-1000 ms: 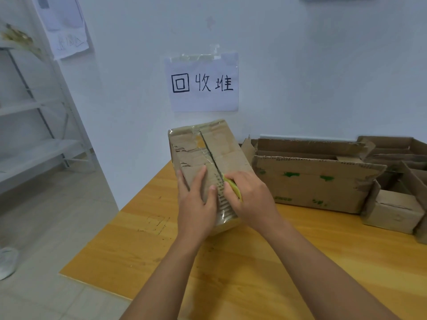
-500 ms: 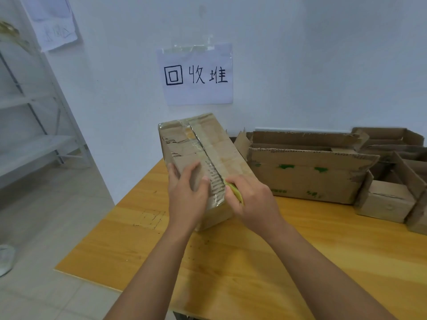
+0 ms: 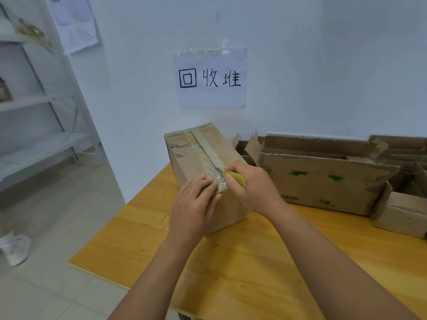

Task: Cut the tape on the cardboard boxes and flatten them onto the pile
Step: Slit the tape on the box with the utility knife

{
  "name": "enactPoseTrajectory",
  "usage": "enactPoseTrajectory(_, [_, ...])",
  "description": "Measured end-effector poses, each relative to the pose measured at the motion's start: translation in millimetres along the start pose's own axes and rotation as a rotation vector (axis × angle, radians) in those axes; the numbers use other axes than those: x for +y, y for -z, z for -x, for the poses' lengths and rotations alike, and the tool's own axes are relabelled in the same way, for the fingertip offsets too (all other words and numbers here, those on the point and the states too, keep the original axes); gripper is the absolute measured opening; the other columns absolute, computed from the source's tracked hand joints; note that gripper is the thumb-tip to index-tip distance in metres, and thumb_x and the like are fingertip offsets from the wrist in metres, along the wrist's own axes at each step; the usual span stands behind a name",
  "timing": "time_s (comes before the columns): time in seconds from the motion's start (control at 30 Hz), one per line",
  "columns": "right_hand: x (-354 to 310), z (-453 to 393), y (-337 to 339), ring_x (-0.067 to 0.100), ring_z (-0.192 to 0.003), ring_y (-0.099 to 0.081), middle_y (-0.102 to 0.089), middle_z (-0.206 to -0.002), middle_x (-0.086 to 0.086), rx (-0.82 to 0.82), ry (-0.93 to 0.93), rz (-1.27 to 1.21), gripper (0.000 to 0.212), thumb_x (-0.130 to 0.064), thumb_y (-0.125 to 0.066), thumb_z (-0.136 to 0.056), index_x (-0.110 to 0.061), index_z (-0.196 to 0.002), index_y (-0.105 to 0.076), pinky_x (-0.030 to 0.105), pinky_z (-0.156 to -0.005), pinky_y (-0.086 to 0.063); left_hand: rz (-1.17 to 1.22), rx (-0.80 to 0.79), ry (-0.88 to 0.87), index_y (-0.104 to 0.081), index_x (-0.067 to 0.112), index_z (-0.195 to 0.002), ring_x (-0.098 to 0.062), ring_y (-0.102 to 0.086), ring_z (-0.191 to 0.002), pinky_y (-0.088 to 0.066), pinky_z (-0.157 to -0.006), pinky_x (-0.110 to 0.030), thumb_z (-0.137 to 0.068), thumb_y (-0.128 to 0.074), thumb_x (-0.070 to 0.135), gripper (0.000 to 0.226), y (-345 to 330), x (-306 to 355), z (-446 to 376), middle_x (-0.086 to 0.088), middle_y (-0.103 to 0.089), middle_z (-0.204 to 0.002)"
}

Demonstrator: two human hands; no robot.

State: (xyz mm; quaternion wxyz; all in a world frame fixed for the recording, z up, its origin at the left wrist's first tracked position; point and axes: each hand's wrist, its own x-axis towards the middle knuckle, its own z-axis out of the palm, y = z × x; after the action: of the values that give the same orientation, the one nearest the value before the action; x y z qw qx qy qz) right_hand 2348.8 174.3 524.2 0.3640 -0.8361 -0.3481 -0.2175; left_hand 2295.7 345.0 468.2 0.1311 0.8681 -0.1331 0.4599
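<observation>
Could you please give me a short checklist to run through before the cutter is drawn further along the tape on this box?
1. Cutter held firmly: ok. The right hand grips the yellow cutter.
2. Cutter on the seam: ok. It sits at the taped seam near the box's near end.
3. Box steadied: ok. The left hand lies on the box, which stands on the table.
4. Left fingers clear of the blade: not ok. The fingertips lie at the seam, right beside the cutter.
5. Blade out and depth: cannot tell; the hand hides it.
6. Room alongside: ok. The opened boxes stand apart on the right.
</observation>
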Motion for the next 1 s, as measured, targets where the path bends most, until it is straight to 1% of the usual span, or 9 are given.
enactPoseTrajectory(0.13, [7.0,-6.6,0.1,0.007,-0.071,-0.056,-0.064,-0.084,-0.007,-0.053,-0.027,0.023,0.011,-0.026,-0.055,-0.097,-0.021,-0.103,-0.063,0.029,-0.057,-0.044,0.005,-0.013,0.017,-0.072,0.011,-0.108,-0.022,-0.06,-0.116,-0.05,-0.097,-0.042,-0.095,-0.061,0.031,0.026,-1.5,-1.2,-6.6,-0.005,-0.067,-0.112])
enactPoseTrajectory(0.27, [5.9,5.1,6.1,0.011,-0.068,-0.058,-0.063,-0.078,-0.006,-0.038,-0.036,-0.016,0.011,-0.026,-0.055,-0.095,-0.02,-0.098,-0.063,0.033,-0.057,-0.047,0.024,0.017,0.031,-0.072,0.011,-0.105,-0.019,-0.057,-0.116,-0.046,-0.099,-0.037,-0.094,-0.063,0.03,0.024,-9.0,2.3,-4.5,-0.004,-0.066,-0.11])
enactPoseTrajectory(0.43, [-2.9,20.1,11.8,0.008,-0.062,-0.054,-0.059,-0.073,-0.009,-0.026,-0.019,0.004,0.02,-0.032,-0.048,-0.091,-0.019,-0.096,-0.063,0.021,-0.052,-0.037,-0.012,0.075,0.008,-0.072,0.012,-0.103,-0.02,-0.057,-0.113,-0.039,-0.1,-0.033,-0.097,-0.058,0.033,0.026,-13.7,4.4,-0.8,-0.004,-0.065,-0.109])
enactPoseTrajectory(0.5, [-3.8,24.2,15.4,0.009,-0.062,-0.052,-0.057,-0.072,-0.009,-0.023,-0.013,0.02,0.02,-0.031,-0.048,-0.09,-0.018,-0.095,-0.063,0.025,-0.054,-0.036,-0.051,0.093,-0.008,-0.072,0.014,-0.101,-0.02,-0.057,-0.11,-0.036,-0.098,-0.03,-0.097,-0.059,0.032,0.023,-13.9,8.5,-0.9,-0.003,-0.066,-0.107])
enactPoseTrajectory(0.63, [-3.6,30.9,25.8,0.017,-0.069,-0.057,-0.064,-0.079,-0.002,-0.039,-0.006,0.011,0.021,-0.025,-0.051,-0.092,-0.012,-0.099,-0.066,0.041,-0.063,-0.047,-0.098,0.125,-0.073,-0.074,0.014,-0.097,-0.02,-0.06,-0.098,-0.04,-0.087,-0.034,-0.094,-0.067,0.029,0.017,-10.1,15.1,-2.3,-0.001,-0.068,-0.1])
enactPoseTrajectory(0.7, [-5.8,31.6,31.5,0.016,-0.071,-0.059,-0.065,-0.08,-0.002,-0.032,0.001,-0.02,0.018,-0.022,-0.054,-0.093,-0.012,-0.099,-0.068,0.04,-0.063,-0.048,-0.093,0.151,-0.085,-0.074,0.014,-0.096,-0.021,-0.061,-0.09,-0.043,-0.082,-0.034,-0.094,-0.067,0.029,0.017,-5.7,17.3,-6.0,-0.001,-0.068,-0.095])
enactPoseTrajectory(0.77, [-7.9,29.7,36.9,0.013,-0.07,-0.059,-0.065,-0.079,-0.003,-0.015,0.011,-0.046,0.015,-0.02,-0.056,-0.093,-0.012,-0.098,-0.068,0.034,-0.061,-0.048,-0.089,0.165,-0.087,-0.074,0.014,-0.092,-0.021,-0.059,-0.081,-0.043,-0.076,-0.033,-0.096,-0.065,0.03,0.018,-0.7,19.6,-11.5,0.0,-0.066,-0.087])
enactPoseTrajectory(0.83, [-7.8,28.5,40.2,0.01,-0.068,-0.057,-0.064,-0.077,-0.006,-0.032,0.012,-0.04,0.011,-0.018,-0.058,-0.094,-0.014,-0.097,-0.068,0.03,-0.058,-0.046,-0.097,0.131,-0.082,-0.072,0.015,-0.088,-0.019,-0.054,-0.075,-0.04,-0.072,-0.03,-0.096,-0.065,0.031,0.019,3.5,22.7,-14.9,0.001,-0.062,-0.081])
enactPoseTrajectory(1.0, [-2.3,42.3,44.1,0.019,-0.067,-0.059,-0.066,-0.077,0.001,-0.06,-0.003,-0.04,0.008,-0.009,-0.061,-0.094,-0.01,-0.098,-0.068,0.045,-0.062,-0.048,-0.09,0.048,-0.033,-0.068,0.015,-0.081,-0.019,-0.047,-0.073,-0.035,-0.068,-0.029,-0.093,-0.064,0.034,0.023,3.1,30.6,-10.4,0.0,-0.054,-0.077])
